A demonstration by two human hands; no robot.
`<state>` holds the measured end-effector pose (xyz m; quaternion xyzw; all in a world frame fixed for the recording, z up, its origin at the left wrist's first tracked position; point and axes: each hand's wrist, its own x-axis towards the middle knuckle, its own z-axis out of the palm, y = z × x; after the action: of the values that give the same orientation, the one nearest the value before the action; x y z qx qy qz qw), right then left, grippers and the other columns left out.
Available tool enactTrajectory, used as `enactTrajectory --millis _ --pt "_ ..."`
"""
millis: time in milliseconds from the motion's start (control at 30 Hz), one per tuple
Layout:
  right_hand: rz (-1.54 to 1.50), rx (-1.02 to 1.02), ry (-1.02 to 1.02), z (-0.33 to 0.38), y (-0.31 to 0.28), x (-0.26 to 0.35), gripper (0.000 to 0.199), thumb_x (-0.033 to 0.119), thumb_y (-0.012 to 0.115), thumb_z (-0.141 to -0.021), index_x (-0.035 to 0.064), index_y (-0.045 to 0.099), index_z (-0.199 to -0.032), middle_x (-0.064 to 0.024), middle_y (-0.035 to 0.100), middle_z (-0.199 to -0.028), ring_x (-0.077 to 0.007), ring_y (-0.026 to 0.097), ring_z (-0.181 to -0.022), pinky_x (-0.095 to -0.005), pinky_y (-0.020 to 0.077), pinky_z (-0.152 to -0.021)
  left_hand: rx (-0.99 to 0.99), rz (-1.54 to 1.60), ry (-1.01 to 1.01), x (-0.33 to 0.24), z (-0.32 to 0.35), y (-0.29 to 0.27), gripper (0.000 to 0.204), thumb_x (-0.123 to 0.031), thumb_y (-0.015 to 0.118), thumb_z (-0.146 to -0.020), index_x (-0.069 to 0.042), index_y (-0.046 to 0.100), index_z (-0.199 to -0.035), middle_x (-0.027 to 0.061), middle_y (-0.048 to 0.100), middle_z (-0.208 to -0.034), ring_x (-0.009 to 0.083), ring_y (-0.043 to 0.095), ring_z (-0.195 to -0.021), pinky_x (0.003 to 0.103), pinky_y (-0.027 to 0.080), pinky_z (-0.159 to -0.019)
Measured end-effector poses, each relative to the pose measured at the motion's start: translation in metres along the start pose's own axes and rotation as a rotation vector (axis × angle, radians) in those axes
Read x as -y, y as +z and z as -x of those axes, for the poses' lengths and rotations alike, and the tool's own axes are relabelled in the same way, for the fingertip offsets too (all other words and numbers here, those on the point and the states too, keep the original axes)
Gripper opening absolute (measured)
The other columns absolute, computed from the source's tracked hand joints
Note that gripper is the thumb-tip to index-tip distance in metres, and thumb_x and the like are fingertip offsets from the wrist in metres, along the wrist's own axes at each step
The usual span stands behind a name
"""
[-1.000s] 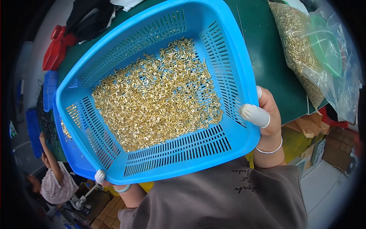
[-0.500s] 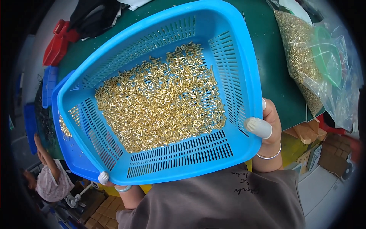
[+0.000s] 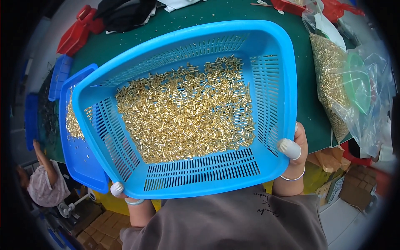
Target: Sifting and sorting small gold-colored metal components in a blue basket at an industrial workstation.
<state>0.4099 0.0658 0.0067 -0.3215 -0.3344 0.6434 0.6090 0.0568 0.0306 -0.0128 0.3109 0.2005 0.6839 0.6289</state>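
Note:
A light-blue slotted plastic basket (image 3: 287, 96) is held up in front of me, tilted so that I look into it. Many small gold-coloured metal tubes (image 3: 183, 121) lie in a loose layer over its bottom. My left hand (image 3: 121, 192) grips the near left corner; only a thumb in a white finger cot shows over the rim, the other fingers being hidden below. At the right side my right hand (image 3: 295, 148) clasps the rim, its white-covered thumb inside and its fingers outside. Under the basket's left side a darker blue tray (image 3: 89, 177) holds more gold pieces.
On the green table (image 3: 175, 21), a clear bag of small metal pieces (image 3: 329, 79) stands right, beside a green dish (image 3: 357, 83) in plastic. Red bins (image 3: 75, 37) and dark cloth (image 3: 125, 14) lie far left. Another person (image 3: 48, 181) is at the left; cardboard boxes (image 3: 104, 229) are below.
The basket, in both my hands, has shifted right relative to the view, and its far rim sits lower in the picture. More of the blue tray and the far table shows.

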Motion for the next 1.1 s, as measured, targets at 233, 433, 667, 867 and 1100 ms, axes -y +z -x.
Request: enactTrajectory --millis 233,433,667,867,1100 --pt "-0.018 0.017 0.012 0.004 -0.006 -0.004 0.018 0.001 0.059 -0.069 -0.0027 0.059 -0.087 -0.0106 0.062 -0.09 -0.0142 0.058 -0.078 -0.0278 0.0478 -0.07 -0.103 -0.021 -0.004 -0.003 0.004 -0.002 0.077 -0.015 0.057 -0.067 0.003 0.024 -0.134 0.024 0.034 -0.132 0.0346 0.039 -0.12 0.044 0.032 -0.1" --pt "-0.05 0.071 0.013 0.016 0.012 -0.005 0.026 0.002 0.057 -0.071 -0.0039 0.057 -0.096 -0.0141 0.061 -0.096 -0.0194 0.06 -0.083 -0.0299 0.0494 -0.074 -0.128 -0.113 0.05 -0.019 0.018 0.001 0.079 -0.018 0.058 -0.066 0.003 0.024 -0.134 0.0229 0.036 -0.131 0.0345 0.04 -0.119 0.043 0.033 -0.1" --pt "-0.257 0.039 0.017 0.043 0.016 -0.024 0.049 0.015 0.051 -0.075 -0.0065 0.043 -0.119 -0.021 0.054 -0.108 -0.0306 0.057 -0.094 -0.0399 0.0476 -0.082 -0.249 0.205 0.18 -0.005 0.054 -0.002 0.063 -0.028 0.052 -0.08 0.002 0.031 -0.131 0.0177 0.042 -0.128 0.0295 0.043 -0.115 0.041 0.032 -0.1" --pt "0.064 -0.053 -0.268 0.063 0.072 -0.041 0.052 0.019 0.051 -0.072 -0.0053 0.044 -0.118 -0.0192 0.052 -0.111 -0.0261 0.055 -0.091 -0.0359 0.0453 -0.078 -0.358 -0.067 0.215 0.055 0.137 -0.063 0.034 -0.012 0.043 -0.089 0.0 0.047 -0.12 0.0123 0.051 -0.118 0.022 0.05 -0.107 0.036 0.036 -0.096" --pt "0.524 0.338 -0.292 0.023 0.215 -0.059 0.03 0.01 0.056 -0.076 -0.0038 0.056 -0.102 -0.0087 0.06 -0.089 -0.0148 0.056 -0.076 -0.0243 0.0441 -0.068 -0.183 -0.356 0.067 0.013 0.145 -0.069 0.032 -0.004 0.048 -0.084 0.001 0.05 -0.115 0.01 0.055 -0.112 0.0197 0.052 -0.106 0.034 0.04 -0.093"
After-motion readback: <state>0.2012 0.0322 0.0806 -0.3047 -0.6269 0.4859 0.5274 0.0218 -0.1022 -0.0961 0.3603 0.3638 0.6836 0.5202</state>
